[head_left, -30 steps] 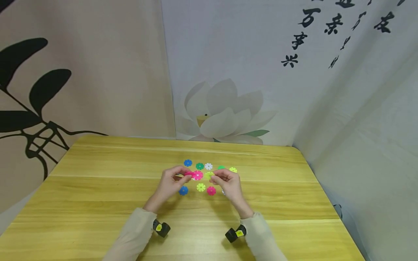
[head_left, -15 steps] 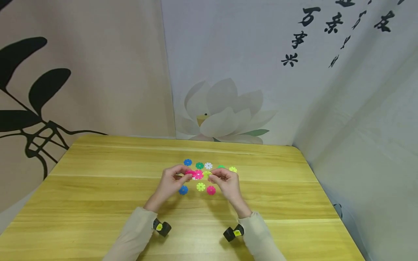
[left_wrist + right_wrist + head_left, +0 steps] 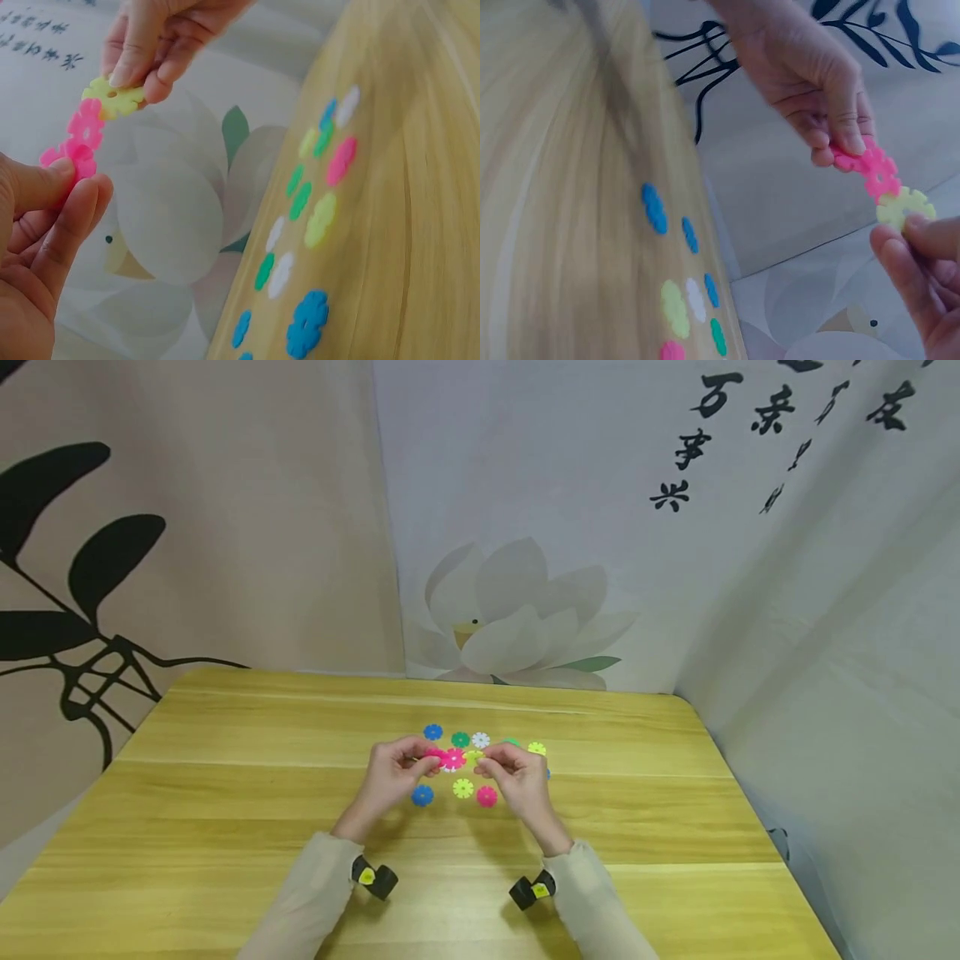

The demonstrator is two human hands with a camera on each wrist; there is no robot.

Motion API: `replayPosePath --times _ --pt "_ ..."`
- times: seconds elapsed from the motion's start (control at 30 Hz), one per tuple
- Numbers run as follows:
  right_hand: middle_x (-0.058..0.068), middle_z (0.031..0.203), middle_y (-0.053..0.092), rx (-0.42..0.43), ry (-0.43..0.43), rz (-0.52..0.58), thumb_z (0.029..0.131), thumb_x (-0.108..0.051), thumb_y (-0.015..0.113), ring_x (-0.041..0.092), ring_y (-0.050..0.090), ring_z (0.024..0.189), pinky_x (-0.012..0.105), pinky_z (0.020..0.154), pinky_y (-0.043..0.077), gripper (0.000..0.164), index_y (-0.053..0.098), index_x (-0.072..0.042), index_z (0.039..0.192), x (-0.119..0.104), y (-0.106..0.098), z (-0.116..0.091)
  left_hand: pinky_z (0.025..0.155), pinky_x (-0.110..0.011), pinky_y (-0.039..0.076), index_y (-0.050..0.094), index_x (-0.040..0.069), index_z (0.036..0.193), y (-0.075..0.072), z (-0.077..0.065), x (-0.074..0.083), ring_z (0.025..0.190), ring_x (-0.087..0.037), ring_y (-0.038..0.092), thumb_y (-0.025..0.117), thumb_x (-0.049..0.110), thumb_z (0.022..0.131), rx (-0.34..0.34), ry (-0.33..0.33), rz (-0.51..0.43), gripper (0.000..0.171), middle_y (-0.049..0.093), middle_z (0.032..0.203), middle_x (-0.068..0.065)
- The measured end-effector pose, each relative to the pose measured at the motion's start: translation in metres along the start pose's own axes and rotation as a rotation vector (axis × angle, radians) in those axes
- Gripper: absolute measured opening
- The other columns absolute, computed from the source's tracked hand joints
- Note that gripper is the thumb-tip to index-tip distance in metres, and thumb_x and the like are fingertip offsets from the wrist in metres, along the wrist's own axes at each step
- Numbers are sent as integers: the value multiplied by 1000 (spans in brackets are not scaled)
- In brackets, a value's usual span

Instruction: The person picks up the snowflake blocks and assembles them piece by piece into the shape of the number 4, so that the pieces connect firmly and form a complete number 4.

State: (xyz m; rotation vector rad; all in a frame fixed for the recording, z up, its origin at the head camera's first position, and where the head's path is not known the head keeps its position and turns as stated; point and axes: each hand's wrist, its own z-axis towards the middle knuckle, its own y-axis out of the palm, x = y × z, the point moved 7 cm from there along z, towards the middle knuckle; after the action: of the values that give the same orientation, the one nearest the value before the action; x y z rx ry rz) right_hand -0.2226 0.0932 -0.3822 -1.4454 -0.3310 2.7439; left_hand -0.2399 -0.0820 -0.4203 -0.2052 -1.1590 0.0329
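My left hand (image 3: pixel 396 774) pinches one of two joined pink snowflake discs (image 3: pixel 85 124) between thumb and fingers, above the table. Opposite it, my right hand (image 3: pixel 522 778) pinches a yellow snowflake disc (image 3: pixel 124 101) by its edge. In both wrist views the yellow disc's notched rim meets and overlaps the rim of the outer pink disc (image 3: pixel 883 174). The fingertips of my left hand cover part of the inner pink disc. Both hands hover over the spread of loose discs.
On the wooden table (image 3: pixel 262 827) lie several loose discs, among them a blue disc (image 3: pixel 422 795), a yellow-green disc (image 3: pixel 462 788), a pink disc (image 3: pixel 487 796) and a white disc (image 3: pixel 481 740). A printed curtain (image 3: pixel 540 485) hangs behind the table's far edge.
My right hand has moved slightly left, bringing the yellow disc against the pink pair. My left hand has stayed nearly still, keeping its pinch.
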Motion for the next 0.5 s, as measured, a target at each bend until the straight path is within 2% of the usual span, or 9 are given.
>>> replayPosePath --times 0.13,0.27,0.37,0.5 --pt "26 69 64 -15 -60 -37 77 20 63 36 64 58 35 52 57 5 63 15 77 -3 1 0 55 -35 58 67 -6 84 2 1 1 63 -33 65 70 0 82 -10 27 27 7 68 74 -12" --pt "26 69 64 -15 -89 -50 77 20 62 36 64 58 33 52 58 5 63 15 78 -7 1 0 56 -35 58 67 -6 84 3 2 2 63 -24 65 69 -1 83 -16 27 24 5 68 75 -13" --pt "26 70 64 -14 -67 -41 78 20 62 36 65 59 34 54 58 6 63 14 79 -6 2 0 56 -29 57 67 -6 85 2 2 3 63 -17 65 68 -2 83 -14 14 32 4 69 76 -13" --pt "26 72 65 -16 2 -15 80 17 62 37 65 62 39 56 58 3 64 14 82 -1 2 1 59 -25 57 67 -7 87 -1 3 4 66 -23 65 67 -6 82 0 -22 19 5 68 79 -17"
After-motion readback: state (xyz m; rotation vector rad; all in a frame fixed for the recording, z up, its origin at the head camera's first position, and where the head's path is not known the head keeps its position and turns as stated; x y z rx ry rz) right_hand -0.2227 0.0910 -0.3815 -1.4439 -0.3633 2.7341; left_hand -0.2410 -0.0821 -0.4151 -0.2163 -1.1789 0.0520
